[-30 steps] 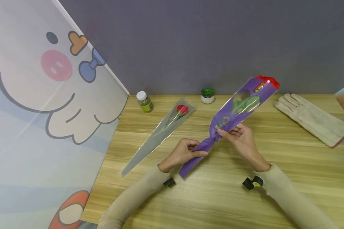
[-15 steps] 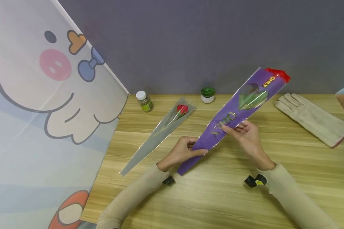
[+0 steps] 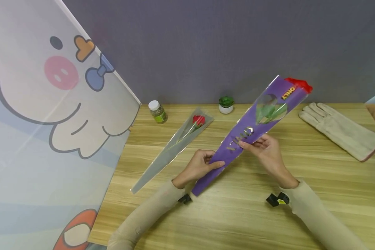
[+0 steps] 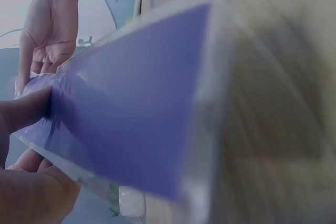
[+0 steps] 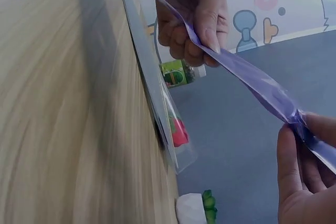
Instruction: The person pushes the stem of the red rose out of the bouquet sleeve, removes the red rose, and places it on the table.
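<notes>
Head view: glove beside purple sleeve

Purple flower sleeve tilted above table, rose inside.

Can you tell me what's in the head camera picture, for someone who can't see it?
Two hands, the left hand and the right hand, pinch a long purple flower sleeve with a red flower in it, tilted over a wooden table. A clear sleeve with a red rose, a small bottle, a tiny potted plant and a glove lie around.
</notes>
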`<act>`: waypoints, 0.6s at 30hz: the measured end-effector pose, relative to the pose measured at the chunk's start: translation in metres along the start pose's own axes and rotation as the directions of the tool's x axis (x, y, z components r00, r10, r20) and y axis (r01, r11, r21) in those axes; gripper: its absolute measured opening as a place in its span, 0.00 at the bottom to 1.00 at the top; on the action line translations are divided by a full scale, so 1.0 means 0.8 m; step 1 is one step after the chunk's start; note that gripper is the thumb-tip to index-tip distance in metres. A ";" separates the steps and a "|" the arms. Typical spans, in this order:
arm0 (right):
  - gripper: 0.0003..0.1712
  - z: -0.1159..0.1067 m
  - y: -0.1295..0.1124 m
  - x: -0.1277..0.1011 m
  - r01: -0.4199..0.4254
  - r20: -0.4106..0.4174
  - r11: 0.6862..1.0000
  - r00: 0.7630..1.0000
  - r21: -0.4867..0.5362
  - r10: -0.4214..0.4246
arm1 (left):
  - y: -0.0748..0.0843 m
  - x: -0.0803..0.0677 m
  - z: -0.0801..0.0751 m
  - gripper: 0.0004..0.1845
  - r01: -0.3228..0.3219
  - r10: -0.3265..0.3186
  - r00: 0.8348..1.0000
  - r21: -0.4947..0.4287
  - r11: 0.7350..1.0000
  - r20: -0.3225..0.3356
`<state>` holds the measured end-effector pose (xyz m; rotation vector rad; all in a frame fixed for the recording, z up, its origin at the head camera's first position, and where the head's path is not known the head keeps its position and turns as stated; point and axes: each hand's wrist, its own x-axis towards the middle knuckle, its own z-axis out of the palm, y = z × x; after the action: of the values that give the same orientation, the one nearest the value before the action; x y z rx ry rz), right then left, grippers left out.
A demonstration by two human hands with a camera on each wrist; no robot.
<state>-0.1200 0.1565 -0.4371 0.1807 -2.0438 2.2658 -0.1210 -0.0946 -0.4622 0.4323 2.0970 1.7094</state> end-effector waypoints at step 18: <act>0.10 -0.018 -0.012 0.006 -0.041 -0.041 0.999 0.998 0.022 0.042 | -0.006 0.001 0.004 0.07 -0.046 0.046 0.999 -0.012 0.999 0.003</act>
<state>-0.1236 0.1714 -0.4283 0.0923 -2.0230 2.2953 -0.1200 -0.0925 -0.4673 0.4831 2.0890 1.7449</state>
